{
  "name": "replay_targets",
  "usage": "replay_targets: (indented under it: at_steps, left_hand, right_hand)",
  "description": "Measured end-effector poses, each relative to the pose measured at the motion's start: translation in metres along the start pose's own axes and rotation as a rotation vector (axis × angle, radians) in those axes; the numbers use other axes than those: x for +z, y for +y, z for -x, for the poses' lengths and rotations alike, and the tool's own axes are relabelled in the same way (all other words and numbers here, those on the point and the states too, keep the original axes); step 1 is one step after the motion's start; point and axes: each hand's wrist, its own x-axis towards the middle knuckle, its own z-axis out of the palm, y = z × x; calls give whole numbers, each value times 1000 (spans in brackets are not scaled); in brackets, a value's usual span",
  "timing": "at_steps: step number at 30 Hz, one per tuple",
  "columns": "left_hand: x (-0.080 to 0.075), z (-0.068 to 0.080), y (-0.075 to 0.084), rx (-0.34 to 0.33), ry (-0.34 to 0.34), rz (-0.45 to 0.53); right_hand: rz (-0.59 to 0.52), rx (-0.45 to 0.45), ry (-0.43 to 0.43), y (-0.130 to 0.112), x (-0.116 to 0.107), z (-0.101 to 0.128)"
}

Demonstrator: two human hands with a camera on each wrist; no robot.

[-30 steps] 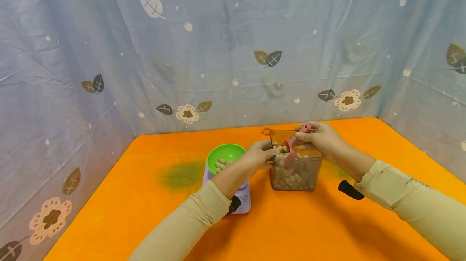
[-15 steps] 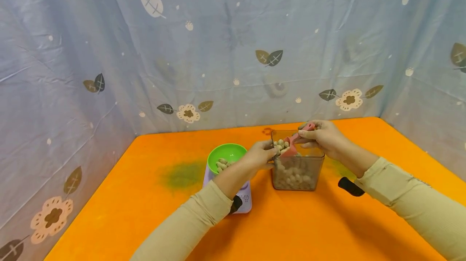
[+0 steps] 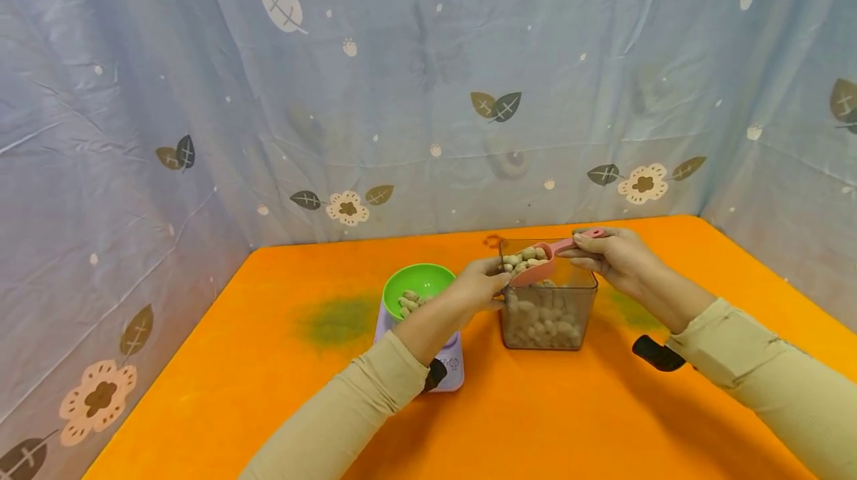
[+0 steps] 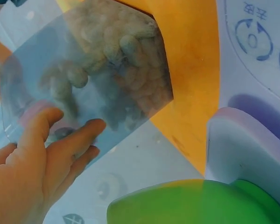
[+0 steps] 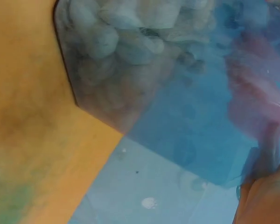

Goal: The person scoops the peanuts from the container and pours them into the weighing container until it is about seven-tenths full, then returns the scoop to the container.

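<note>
In the head view my right hand (image 3: 619, 260) pinches the handle of a pink scoop (image 3: 535, 272). The scoop lies tilted at the mouth of a clear brownish plastic container (image 3: 582, 316), with peanuts (image 3: 525, 258) heaped in its bowl. More peanuts fill the lower part of the container. My left hand (image 3: 478, 285) holds the container's left wall at the rim, its fingers (image 4: 84, 137) lying along the outside in the left wrist view. Through the wall, the right wrist view shows the scoop (image 5: 256, 93) blurred and part of my right hand (image 5: 266, 200).
Left of the container stands a lilac kitchen scale (image 3: 451, 365) bearing a green bowl (image 3: 422, 275) with some peanuts in it. My left forearm crosses in front of both. An orange cloth (image 3: 268, 361) covers the table, and a patterned curtain (image 3: 415, 93) surrounds it behind and at the sides.
The scoop has risen from among the peanuts and turned flatter, now bearing a heap of them. My right hand has shifted right. My left hand stays at the container's wall.
</note>
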Motion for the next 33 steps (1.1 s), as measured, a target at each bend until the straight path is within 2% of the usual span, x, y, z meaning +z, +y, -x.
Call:
replay_targets:
  at_steps: [3,12,18,23,29,33]
  left_hand:
    - [0,0,-1,-7,-2,3]
    - [-2,2,1,-9,6,13]
    - [-2,3,0,8,8,1]
    - [-6,7,0,22,25,34]
    - [-20,18,-5,73,51,90]
    - [-31,29,-5,108,62,73]
  right_hand:
    - [-106,8,-9,2,-8,3]
    - [-277,-43,-82,3,-25,5]
    - [-324,-55,-97,1,-29,7]
    - [-378,-58,-109,-1,-28,10]
    - [-428,-67,-138,-5,-25,13]
    - [-449,-65,-151,-8,-20,13]
